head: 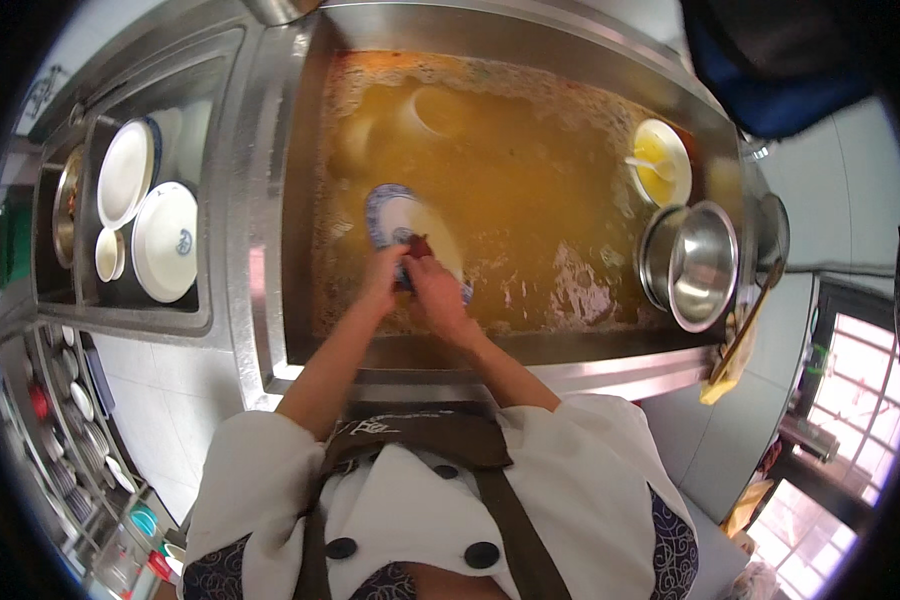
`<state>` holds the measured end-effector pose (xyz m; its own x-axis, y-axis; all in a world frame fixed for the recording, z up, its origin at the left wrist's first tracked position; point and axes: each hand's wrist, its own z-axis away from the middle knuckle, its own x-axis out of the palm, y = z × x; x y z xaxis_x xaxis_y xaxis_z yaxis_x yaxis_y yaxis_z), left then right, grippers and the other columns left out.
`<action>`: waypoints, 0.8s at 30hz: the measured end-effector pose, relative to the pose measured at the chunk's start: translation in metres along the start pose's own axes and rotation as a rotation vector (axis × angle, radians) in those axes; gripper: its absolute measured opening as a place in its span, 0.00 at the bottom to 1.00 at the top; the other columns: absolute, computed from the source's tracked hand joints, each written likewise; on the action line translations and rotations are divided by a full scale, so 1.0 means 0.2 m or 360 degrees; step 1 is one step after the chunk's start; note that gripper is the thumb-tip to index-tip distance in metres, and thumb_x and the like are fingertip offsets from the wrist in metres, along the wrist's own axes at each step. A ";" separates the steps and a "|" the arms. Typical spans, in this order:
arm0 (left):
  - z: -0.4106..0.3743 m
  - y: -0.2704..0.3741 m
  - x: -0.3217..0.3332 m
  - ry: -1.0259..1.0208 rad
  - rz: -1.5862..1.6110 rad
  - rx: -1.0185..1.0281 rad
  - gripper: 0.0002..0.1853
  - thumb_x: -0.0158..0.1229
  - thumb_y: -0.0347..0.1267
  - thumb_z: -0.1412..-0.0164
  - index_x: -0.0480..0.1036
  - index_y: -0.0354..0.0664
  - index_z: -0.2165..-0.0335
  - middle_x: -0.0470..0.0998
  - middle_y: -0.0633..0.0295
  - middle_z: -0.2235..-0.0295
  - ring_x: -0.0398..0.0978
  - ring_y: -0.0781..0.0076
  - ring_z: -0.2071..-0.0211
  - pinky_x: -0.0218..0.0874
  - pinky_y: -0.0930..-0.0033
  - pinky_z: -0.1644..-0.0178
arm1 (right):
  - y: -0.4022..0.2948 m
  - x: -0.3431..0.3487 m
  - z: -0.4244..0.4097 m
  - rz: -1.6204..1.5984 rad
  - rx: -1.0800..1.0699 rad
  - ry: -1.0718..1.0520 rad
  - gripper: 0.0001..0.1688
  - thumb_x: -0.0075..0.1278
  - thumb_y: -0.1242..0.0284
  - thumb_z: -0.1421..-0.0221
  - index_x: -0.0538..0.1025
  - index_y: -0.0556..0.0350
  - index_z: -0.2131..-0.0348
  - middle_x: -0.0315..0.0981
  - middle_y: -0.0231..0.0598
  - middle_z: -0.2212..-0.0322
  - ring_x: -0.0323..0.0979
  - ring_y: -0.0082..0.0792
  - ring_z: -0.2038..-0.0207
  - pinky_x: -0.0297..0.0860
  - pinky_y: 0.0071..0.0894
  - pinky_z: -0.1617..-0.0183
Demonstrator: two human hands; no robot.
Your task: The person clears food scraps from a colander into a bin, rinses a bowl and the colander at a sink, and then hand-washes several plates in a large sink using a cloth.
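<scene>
Both my hands are over murky yellow water in a large steel sink. My left hand grips a white plate with a blue patterned rim, which lies tilted and partly under the water. Against the plate's face, my right hand is closed on a dark red scrubbing pad or cloth; blur hides its exact kind. The two hands nearly touch, and the fingertips are partly hidden. Farther back, a pale bowl shows dimly in the water.
At the sink's right side are a white bowl with a spoon and steel basins. A yellow cloth hangs over the right edge. The left sink holds white plates and small cups. Shelves of dishes stand lower left.
</scene>
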<state>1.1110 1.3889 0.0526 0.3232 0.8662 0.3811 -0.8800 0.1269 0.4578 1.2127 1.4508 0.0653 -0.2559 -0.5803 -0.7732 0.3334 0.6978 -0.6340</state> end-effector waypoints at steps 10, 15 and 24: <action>0.35 -0.03 -0.08 0.0154 -0.0148 0.0457 0.19 0.46 0.25 0.58 0.65 0.34 0.62 0.72 0.58 0.69 0.71 0.68 0.70 0.64 0.69 0.65 | 0.50 -0.05 0.17 -0.0066 -0.0195 -0.0396 0.41 0.42 0.85 0.64 0.52 0.50 0.47 0.47 0.57 0.50 0.53 0.53 0.50 0.57 0.37 0.50; 0.34 -0.12 -0.01 0.0047 -0.0098 0.0249 0.20 0.48 0.35 0.50 0.62 0.36 0.58 0.71 0.58 0.65 0.71 0.68 0.67 0.64 0.68 0.62 | 0.77 0.06 -0.11 -0.0392 -0.0032 -0.0184 0.42 0.41 0.87 0.66 0.54 0.51 0.48 0.52 0.55 0.51 0.54 0.51 0.50 0.54 0.33 0.49; 0.05 -0.27 0.05 -0.0105 0.0321 0.0120 0.34 0.35 0.59 0.49 0.57 0.45 0.52 0.61 0.58 0.53 0.62 0.66 0.54 0.56 0.62 0.54 | 0.23 0.14 -0.11 -0.0793 -0.0021 -0.0441 0.34 0.39 0.75 0.60 0.57 0.53 0.49 0.54 0.54 0.51 0.51 0.52 0.48 0.50 0.39 0.46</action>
<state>1.1659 1.3856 0.0394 0.1673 0.8367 0.5215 -0.9013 -0.0845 0.4248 1.2014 1.4754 0.0147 -0.1313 -0.9278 -0.3492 0.2219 0.3158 -0.9225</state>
